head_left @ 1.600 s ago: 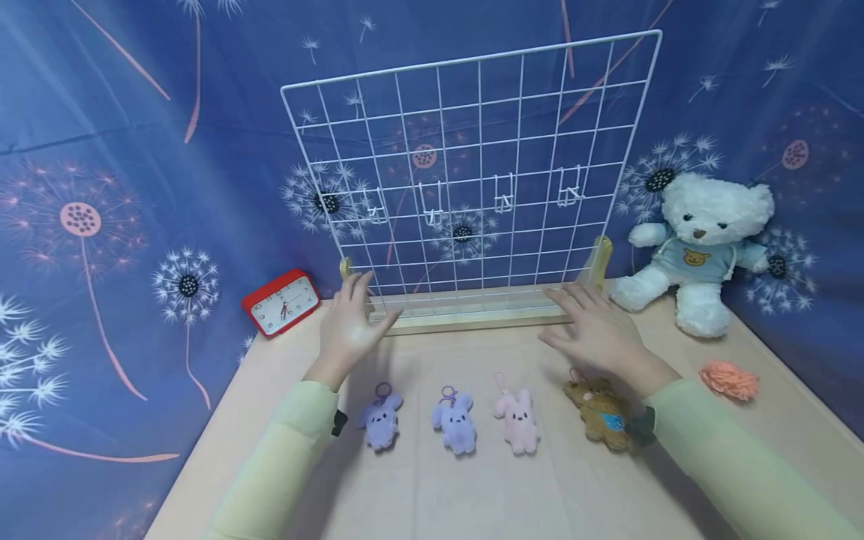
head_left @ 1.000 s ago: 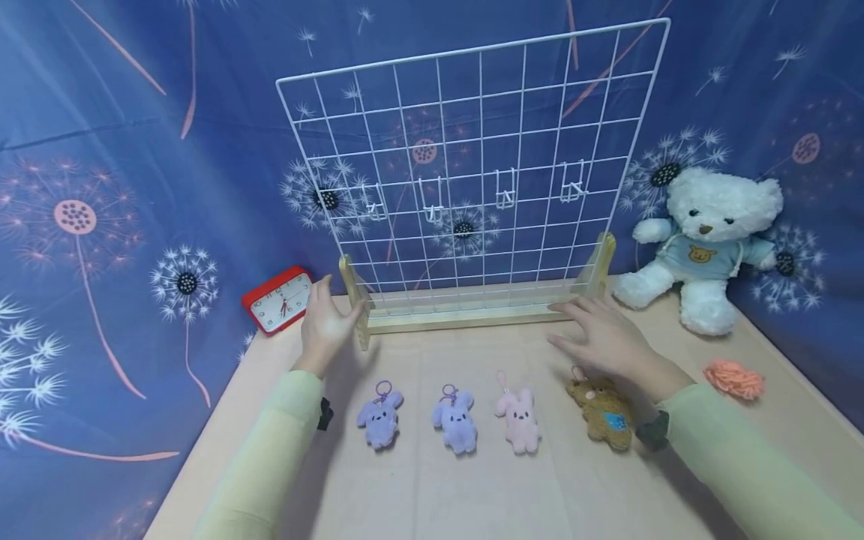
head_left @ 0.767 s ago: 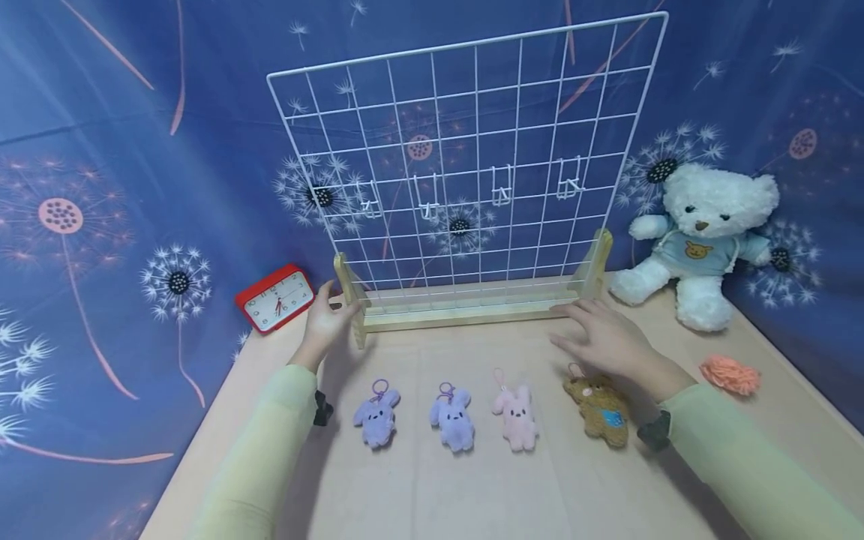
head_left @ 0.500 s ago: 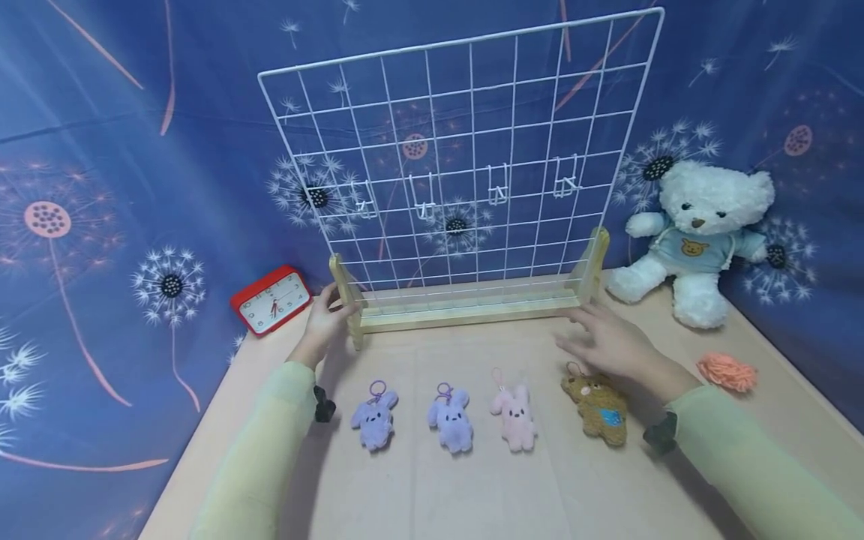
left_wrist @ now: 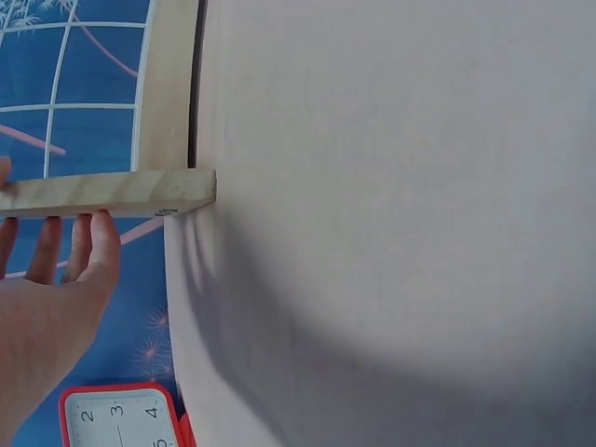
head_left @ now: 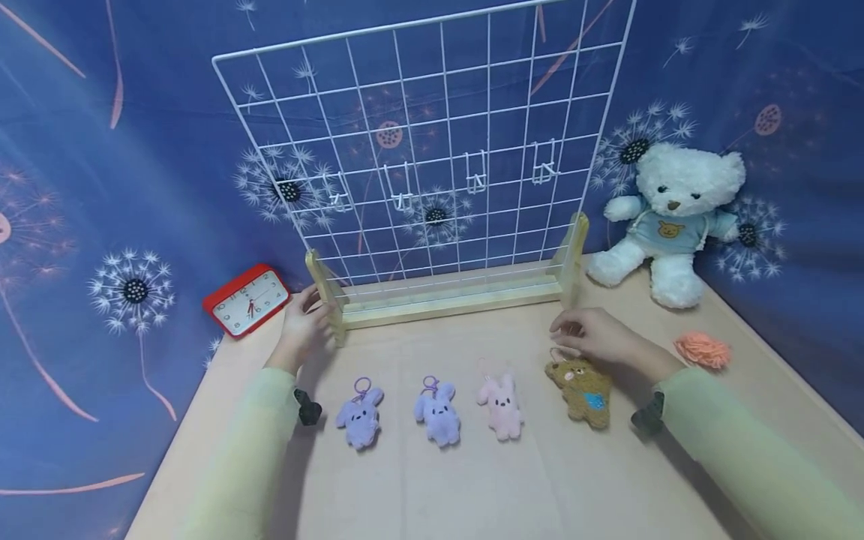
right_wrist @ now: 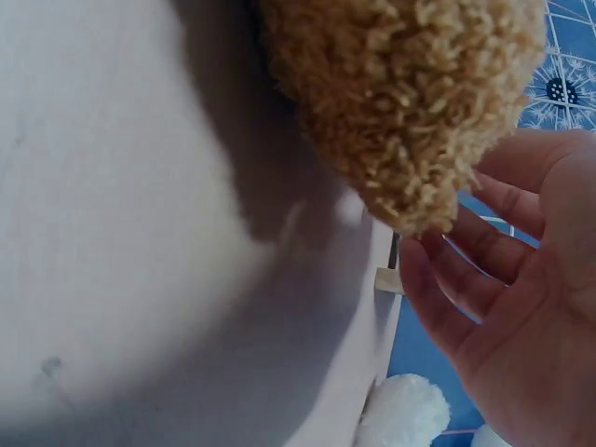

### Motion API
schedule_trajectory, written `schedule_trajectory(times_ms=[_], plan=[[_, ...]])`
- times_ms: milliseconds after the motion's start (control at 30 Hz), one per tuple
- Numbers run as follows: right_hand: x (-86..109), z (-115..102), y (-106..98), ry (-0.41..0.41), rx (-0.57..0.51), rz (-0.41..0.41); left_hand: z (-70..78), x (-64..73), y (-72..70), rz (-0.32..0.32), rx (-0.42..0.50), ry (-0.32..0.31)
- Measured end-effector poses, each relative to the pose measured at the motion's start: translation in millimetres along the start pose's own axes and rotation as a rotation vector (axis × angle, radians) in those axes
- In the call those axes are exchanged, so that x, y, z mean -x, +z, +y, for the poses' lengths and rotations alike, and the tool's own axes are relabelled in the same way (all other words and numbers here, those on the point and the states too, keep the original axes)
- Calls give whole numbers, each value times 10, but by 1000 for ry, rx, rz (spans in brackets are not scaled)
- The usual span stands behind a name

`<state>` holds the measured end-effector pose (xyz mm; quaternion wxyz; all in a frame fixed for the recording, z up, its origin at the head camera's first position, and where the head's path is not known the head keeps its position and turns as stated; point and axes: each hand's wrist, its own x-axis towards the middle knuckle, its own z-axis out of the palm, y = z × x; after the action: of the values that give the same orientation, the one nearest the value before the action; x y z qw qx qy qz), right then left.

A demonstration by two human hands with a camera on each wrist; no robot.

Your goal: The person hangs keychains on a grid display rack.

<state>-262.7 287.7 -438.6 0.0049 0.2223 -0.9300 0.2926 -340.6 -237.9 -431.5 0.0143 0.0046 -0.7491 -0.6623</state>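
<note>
My left hand (head_left: 302, 330) grips the left wooden foot (left_wrist: 130, 191) of a white wire grid rack (head_left: 445, 116), with thumb and fingers on opposite sides. My right hand (head_left: 597, 334) hovers just above a brown plush bear keychain (head_left: 586, 394), its fingers loosely bent with the tips right by the loop. In the right wrist view the bear's fluffy body partly covers those fingers. To the bear's left lie a pink plush keychain (head_left: 502, 409) and two lilac ones, a middle one (head_left: 440, 416) and a leftmost one (head_left: 361, 420). Several white hooks (head_left: 475, 180) hang on the grid.
A red alarm clock (head_left: 248, 300) stands beside the left hand. At the back right sits a white teddy bear (head_left: 675, 217) in a blue top, with a bundle of peach yarn (head_left: 703, 350) in front of it. A blue dandelion-print cloth (head_left: 162, 187) rises behind the table.
My left hand has moved outward from inside the rack to its left foot and taken hold. My right hand has drawn back from the rack's right side to the brown bear, its fingers bending more.
</note>
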Motion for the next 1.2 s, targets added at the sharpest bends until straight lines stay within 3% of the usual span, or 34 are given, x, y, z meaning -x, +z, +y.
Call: schedule_trajectory(times_ms=[200, 400, 733, 1000, 1200], plan=[[-77, 65, 79, 54, -55, -128, 79, -1, -81, -15, 8, -17], [-106, 120, 89, 59, -53, -142, 92, 9, -67, -34, 53, -49], [-119, 126, 88, 72, -25, -157, -64, -54, -32, -21, 21, 37], [-126, 80, 74, 106, 19, -164, -56, -75, -27, -18, 58, 22], [-96, 71, 79, 89, -161, -151, -97, -56, -61, -24, 60, 12]])
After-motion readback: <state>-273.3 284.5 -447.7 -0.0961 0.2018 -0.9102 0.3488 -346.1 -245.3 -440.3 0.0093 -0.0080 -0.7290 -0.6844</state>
